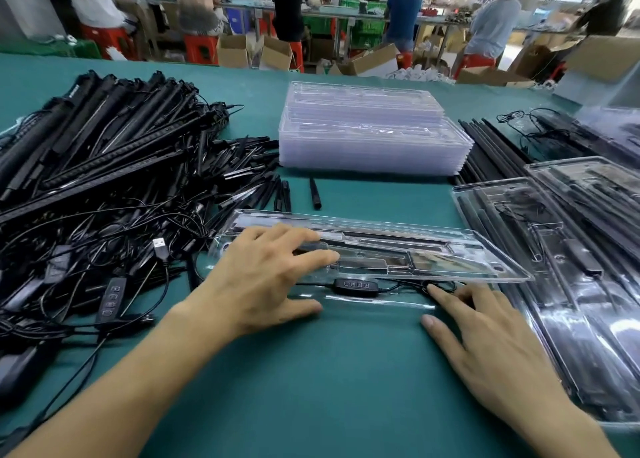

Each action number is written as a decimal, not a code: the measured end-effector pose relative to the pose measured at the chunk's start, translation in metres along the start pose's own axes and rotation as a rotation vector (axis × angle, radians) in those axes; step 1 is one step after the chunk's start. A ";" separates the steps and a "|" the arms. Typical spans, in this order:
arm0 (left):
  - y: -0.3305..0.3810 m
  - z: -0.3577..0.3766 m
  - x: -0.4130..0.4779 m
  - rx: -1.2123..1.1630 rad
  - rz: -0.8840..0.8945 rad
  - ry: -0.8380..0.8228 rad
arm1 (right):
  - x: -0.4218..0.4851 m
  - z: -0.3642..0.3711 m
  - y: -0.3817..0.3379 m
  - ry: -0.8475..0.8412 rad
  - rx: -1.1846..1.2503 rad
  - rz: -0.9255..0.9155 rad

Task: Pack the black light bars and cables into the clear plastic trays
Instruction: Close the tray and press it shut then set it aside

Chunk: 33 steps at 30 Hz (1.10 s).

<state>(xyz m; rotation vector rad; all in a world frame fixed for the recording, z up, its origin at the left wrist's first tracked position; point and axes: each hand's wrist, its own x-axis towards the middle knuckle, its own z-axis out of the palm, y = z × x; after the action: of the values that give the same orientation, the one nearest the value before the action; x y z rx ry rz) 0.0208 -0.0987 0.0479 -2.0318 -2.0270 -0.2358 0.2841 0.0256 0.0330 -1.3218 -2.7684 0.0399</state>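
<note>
One tray (415, 246) touched by left hand (263, 284), right hand (485, 336).

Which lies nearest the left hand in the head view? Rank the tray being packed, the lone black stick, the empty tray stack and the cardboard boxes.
1. The tray being packed: under the left hand, touched.
2. The lone black stick: just beyond that tray.
3. The empty tray stack: farther back, centre of the table.
4. The cardboard boxes: beyond the table's far edge.

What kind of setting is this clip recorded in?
Most likely a factory packing floor: a stack of clear trays and a heap of black light bars and cables on a green table, other workers at benches behind.
</note>
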 end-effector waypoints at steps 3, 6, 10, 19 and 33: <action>-0.002 -0.002 0.004 0.028 0.000 0.033 | 0.000 -0.001 -0.001 0.008 0.024 0.010; 0.004 0.001 0.005 0.072 0.017 0.013 | -0.001 -0.002 -0.003 0.025 0.029 0.024; 0.015 0.011 0.006 0.107 0.003 0.023 | -0.002 0.000 -0.004 0.009 0.010 0.018; 0.022 0.031 0.007 0.088 0.061 0.149 | -0.019 0.004 0.011 0.164 0.261 -0.035; 0.030 0.032 0.019 0.101 0.054 0.107 | -0.004 -0.007 0.021 0.155 0.178 0.368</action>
<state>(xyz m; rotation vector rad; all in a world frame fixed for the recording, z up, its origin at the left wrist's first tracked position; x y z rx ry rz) 0.0490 -0.0709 0.0206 -1.9662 -1.8790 -0.2222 0.3037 0.0355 0.0391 -1.6827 -2.3036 0.1907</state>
